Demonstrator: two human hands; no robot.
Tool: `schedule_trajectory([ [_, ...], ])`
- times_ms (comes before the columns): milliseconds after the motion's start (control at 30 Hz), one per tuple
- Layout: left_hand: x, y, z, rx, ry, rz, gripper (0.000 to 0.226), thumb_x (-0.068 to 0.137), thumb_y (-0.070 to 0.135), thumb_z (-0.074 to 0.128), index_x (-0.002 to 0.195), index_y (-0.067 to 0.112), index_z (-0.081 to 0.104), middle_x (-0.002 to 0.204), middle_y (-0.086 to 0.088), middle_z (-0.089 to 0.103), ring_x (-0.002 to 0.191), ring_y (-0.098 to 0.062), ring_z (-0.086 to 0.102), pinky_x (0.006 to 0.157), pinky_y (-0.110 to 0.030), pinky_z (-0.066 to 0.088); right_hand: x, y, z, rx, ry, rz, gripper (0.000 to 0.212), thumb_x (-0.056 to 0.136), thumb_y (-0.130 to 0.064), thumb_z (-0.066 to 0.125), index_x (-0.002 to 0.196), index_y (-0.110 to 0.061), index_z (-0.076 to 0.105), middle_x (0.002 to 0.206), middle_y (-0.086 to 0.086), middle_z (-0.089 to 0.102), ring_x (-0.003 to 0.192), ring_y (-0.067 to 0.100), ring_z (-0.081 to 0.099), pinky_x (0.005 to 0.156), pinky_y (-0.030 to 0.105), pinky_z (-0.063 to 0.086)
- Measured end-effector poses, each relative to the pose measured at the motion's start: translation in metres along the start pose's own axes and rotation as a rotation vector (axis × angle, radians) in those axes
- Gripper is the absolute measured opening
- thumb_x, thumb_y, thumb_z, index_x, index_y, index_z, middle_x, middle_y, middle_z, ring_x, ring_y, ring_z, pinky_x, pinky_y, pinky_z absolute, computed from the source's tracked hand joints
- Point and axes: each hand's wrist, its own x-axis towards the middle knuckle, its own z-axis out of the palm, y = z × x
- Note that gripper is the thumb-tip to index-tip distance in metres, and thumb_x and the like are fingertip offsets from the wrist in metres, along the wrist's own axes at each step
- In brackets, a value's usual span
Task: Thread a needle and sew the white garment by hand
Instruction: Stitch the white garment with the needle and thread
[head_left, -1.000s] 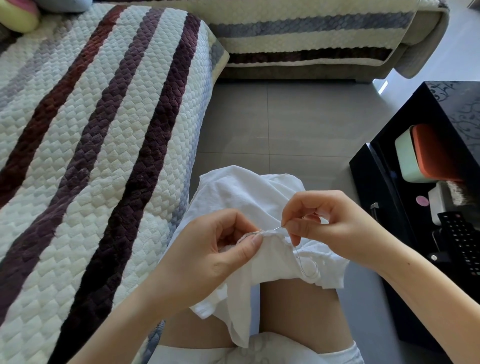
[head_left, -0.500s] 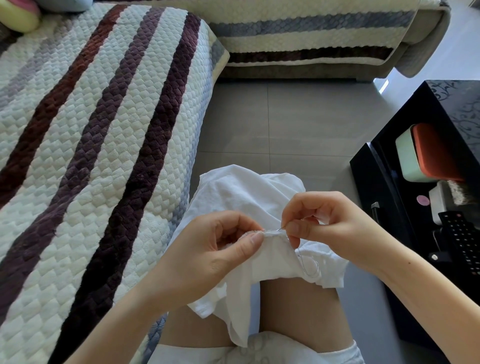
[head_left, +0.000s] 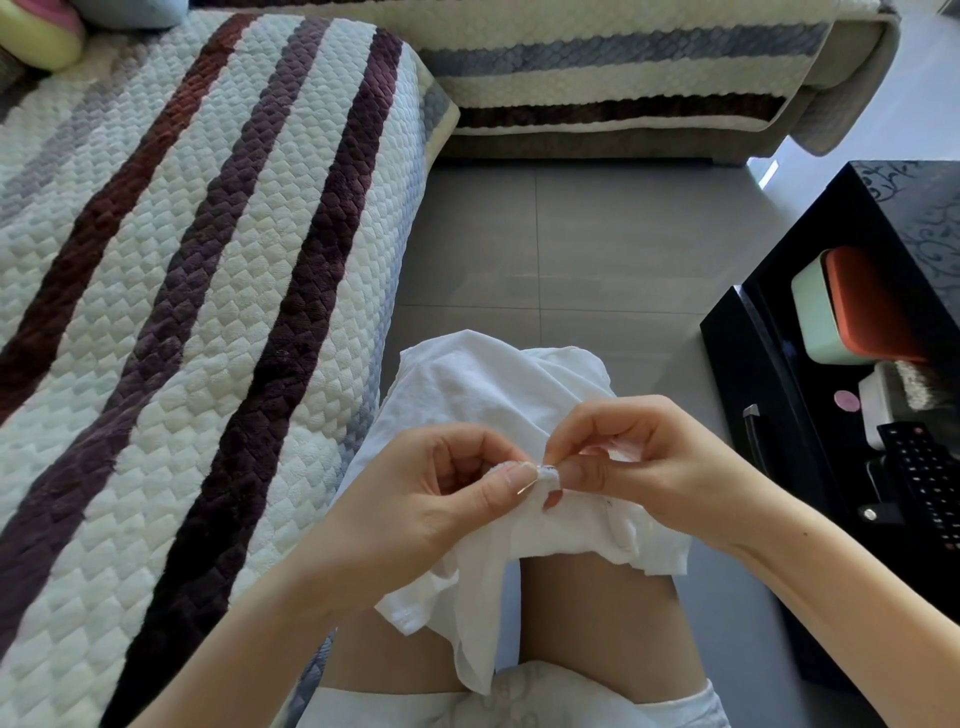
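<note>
White shorts at the bottom edge, bare thighs above them, person seated. White garment is draped over the lap: one flap hangs down between the legs and the rest is bunched over the knees. Left hand is curled, with thumb and forefinger pinching a folded edge of the garment, thumbnail up. Right hand is also curled, thumb and forefinger pinched tight against the same gathered edge, and a lower fingertip touches the cloth under it. The two hands nearly touch at that small bunched bit of fabric. The needle is too small to make out, so I cannot tell if the right pinch has it or only cloth. Both forearms come in from the bottom corners.

To the left, just beside the leg, is a sofa seat with a quilted cream cover and dark purple, maroon and grey stripes. To the right is a black cabinet with an open shelf. On the shelf are a remote control, a pale green and orange box and a small pink disc. Grey tiled floor runs ahead of the knees. Farther back is another sofa section with the same striped cover. At the top left corner are a yellow and pink cushion and a pale blue cushion.
</note>
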Motion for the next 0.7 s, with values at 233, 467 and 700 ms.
schedule_trajectory([
  [233, 0.005, 0.003, 0.008, -0.079, 0.068, 0.006, 0.009, 0.077, 0.033, 0.069, 0.071, 0.027, 0.073, 0.065, 0.004, 0.063, 0.062, -0.008, 0.055, 0.054, -0.019, 0.042, -0.002, 0.007, 0.003, -0.237, 0.187, -0.177, 0.009, 0.076, -0.027, 0.064, 0.072, -0.033, 0.069, 0.069, -0.015, 0.062, 0.068, 0.012, 0.055, 0.071, 0.020, 0.043],
  [467, 0.011, -0.003, 0.010, -0.207, 0.149, 0.018, 0.009, 0.073, 0.026, 0.069, 0.065, 0.021, 0.073, 0.065, 0.005, 0.066, 0.062, -0.003, 0.059, 0.058, -0.013, 0.046, -0.008, 0.007, 0.006, -0.685, 0.454, -0.371, 0.017, 0.086, -0.032, 0.059, 0.100, -0.032, 0.070, 0.109, -0.018, 0.067, 0.107, 0.003, 0.057, 0.096, 0.039, 0.038],
  [700, 0.010, 0.002, 0.018, -0.263, 0.078, 0.075, 0.015, 0.075, 0.019, 0.060, 0.075, 0.008, 0.069, 0.067, 0.003, 0.069, 0.064, -0.002, 0.063, 0.061, -0.011, 0.047, -0.002, -0.001, 0.025, -0.890, 0.545, -0.710, 0.017, 0.088, -0.022, 0.063, 0.080, -0.016, 0.076, 0.101, -0.001, 0.070, 0.094, 0.024, 0.062, 0.085, 0.044, 0.042],
])
